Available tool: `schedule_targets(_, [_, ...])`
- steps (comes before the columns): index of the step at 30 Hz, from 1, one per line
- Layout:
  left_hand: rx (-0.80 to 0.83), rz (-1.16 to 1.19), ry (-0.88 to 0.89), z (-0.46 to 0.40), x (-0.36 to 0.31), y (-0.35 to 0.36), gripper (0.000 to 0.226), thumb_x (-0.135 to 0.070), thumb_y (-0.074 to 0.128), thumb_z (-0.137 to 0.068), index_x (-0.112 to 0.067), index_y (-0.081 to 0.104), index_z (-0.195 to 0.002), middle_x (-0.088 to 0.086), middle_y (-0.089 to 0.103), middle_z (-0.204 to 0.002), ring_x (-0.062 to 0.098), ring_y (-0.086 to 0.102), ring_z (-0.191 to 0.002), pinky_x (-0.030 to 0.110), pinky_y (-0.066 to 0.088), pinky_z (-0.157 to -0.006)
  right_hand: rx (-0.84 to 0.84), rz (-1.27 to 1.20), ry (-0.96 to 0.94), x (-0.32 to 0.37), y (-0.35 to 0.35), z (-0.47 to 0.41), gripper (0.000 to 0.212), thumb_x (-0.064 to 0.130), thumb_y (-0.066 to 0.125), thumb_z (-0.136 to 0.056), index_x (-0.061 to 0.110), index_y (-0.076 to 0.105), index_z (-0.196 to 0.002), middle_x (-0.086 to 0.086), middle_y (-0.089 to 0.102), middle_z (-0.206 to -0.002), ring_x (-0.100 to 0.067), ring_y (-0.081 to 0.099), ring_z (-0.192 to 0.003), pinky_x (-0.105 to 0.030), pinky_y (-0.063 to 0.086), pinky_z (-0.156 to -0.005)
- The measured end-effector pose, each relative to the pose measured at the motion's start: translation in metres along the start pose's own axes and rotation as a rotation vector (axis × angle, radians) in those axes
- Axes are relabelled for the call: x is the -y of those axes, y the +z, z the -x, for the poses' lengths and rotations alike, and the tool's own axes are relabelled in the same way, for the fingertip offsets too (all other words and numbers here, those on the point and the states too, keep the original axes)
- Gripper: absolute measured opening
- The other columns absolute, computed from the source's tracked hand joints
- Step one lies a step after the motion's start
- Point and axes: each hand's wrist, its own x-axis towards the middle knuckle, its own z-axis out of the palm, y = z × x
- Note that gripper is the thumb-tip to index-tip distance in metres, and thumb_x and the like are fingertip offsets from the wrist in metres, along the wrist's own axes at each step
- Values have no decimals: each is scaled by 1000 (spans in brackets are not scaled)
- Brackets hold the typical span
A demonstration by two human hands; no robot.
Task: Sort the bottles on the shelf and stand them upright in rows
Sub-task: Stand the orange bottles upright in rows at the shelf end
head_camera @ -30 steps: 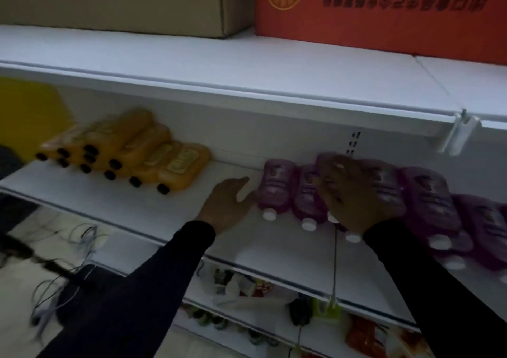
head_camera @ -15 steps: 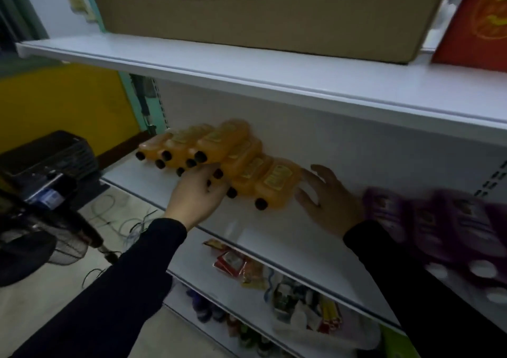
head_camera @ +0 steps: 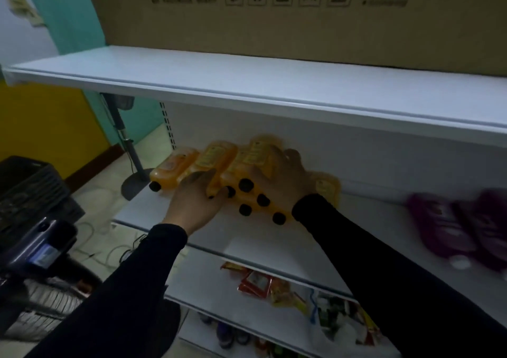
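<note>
Cupping the mid-frame heap of lying orange plastic black-capped bottles (head_camera: 219, 165), our left hand (head_camera: 196, 201) and right hand (head_camera: 285, 184) clasp its sides to gather them for standing.

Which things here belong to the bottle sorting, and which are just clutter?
Job:
orange bottles, lying piled under the left hand and right hand
purple bottles, lying down
middle shelf

Clutter:
cardboard box
snack packets
black crate

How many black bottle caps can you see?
6 black caps: one at the pile's left end, one by the left hand's fingertips, and four beside the right hand. The hands may hide more.
</note>
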Motion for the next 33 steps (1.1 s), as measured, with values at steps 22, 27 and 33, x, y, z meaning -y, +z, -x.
schedule_targets(22, [134,-118,118,-114,87,25,60,-52,48,-90,-20,45,-141,14,36,-149,34,31,-136,47,27,-110,-370,-276,255,-61,15,8,46,51,77,-64,49,45,-97,33,31,-105,-2,47,-100,-17,40,-90])
schedule_targets(27, [180,-186,173,-116,88,33,53,-46,45,-94,-23,40,-142,9,24,-156,30,20,-141,43,15,-112,-236,-170,354,-79,26,14,71,35,81,-74,24,45,-135,34,36,-122,18,50,-88,-12,43,-85])
schedule_targets(33, [152,-72,169,-109,81,22,56,-39,48,-97,-17,34,-147,17,23,-154,32,20,-141,41,16,-112,-16,67,325,-80,21,-5,61,39,53,-96,30,26,-149,-5,17,-154,-25,45,-125,-29,40,-92])
